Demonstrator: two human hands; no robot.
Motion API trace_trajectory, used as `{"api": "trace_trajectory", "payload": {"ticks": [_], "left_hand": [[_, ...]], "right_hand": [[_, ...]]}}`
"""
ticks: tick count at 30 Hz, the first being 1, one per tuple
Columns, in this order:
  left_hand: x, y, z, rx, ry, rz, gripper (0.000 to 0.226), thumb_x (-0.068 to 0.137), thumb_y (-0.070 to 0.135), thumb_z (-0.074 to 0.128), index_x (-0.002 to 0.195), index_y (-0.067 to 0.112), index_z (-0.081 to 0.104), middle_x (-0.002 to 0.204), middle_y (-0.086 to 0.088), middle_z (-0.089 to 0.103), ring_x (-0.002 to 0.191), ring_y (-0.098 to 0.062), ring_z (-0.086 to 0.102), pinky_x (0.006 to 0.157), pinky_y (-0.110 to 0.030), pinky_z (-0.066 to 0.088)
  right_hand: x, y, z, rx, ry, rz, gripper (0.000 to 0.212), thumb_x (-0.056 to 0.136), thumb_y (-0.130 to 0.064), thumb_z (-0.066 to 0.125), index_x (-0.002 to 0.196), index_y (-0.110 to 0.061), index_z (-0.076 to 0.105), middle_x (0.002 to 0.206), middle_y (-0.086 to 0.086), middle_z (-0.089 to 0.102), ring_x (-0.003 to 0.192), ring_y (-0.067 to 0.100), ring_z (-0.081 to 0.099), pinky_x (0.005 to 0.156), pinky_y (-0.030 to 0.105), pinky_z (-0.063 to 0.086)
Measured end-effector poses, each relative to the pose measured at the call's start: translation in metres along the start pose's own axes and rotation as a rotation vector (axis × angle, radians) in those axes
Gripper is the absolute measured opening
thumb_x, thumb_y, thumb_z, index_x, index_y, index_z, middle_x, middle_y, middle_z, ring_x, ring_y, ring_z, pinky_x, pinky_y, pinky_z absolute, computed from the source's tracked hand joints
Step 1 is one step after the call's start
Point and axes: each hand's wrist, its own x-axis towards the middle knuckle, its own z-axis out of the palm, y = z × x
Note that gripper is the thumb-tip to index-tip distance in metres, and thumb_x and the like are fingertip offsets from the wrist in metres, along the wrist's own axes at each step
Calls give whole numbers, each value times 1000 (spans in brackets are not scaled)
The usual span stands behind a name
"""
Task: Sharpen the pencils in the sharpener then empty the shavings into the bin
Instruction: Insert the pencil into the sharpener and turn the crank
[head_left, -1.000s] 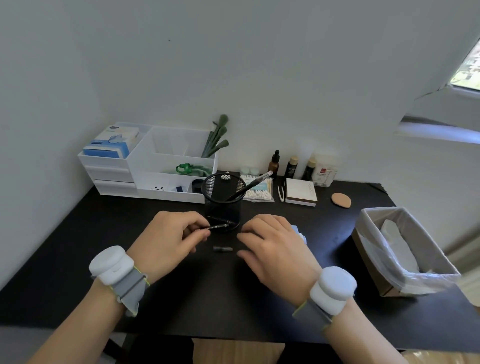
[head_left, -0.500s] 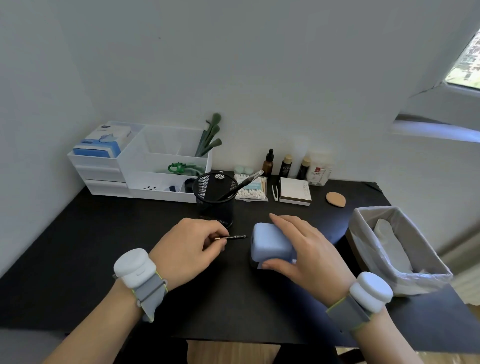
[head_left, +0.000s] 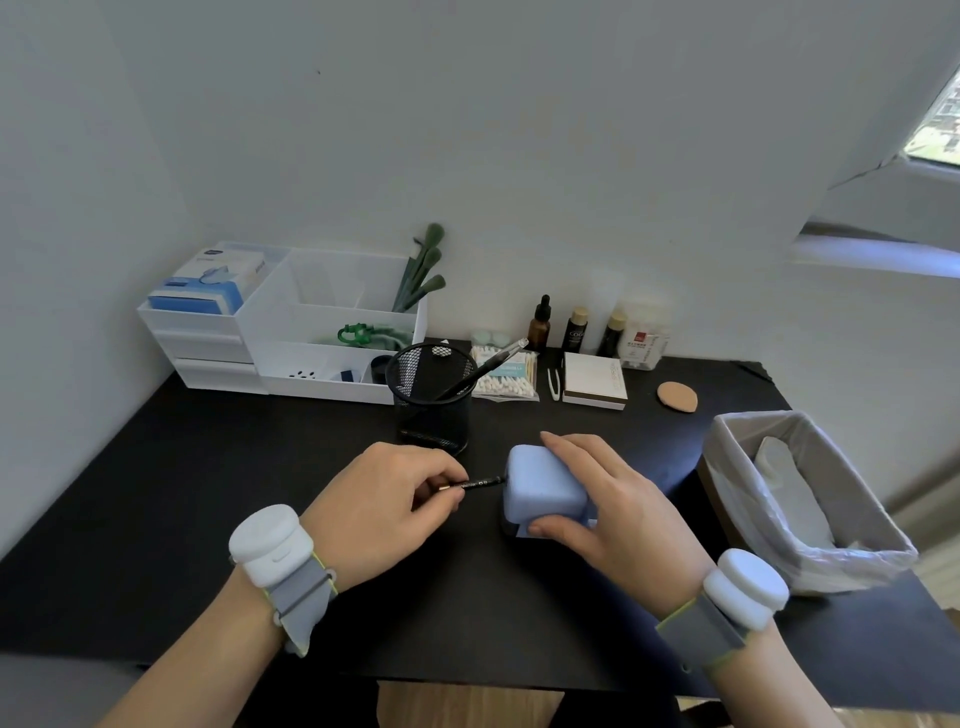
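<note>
A pale blue box-shaped sharpener stands on the black desk in front of me. My right hand holds it from the right, fingers over its top and thumb at its front lower edge. My left hand pinches a short black pencil that lies level, its tip at the sharpener's left face. The bin, lined with a clear bag, sits at the desk's right edge.
A black mesh pen cup with a pen in it stands just behind the pencil. White organiser trays, cotton swabs, small bottles and a notepad line the back wall.
My right hand has brought the blue sharpener into the open and turned it. My left hand has carried the pencil rightward until its tip meets the sharpener's side.
</note>
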Motion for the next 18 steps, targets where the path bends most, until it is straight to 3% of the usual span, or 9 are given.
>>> {"api": "trace_trajectory", "payload": {"ticks": [18], "left_hand": [[-5,10,1,-91,104,27,16,90,13,66,99,24,74,77,17,71,64,-4,68,63,-20,54]], "right_hand": [[-1,1,2,-21,-8,11,83,78,-68,47,148,-27,32,141,-12,41,123,8,46,95,22,43]]}}
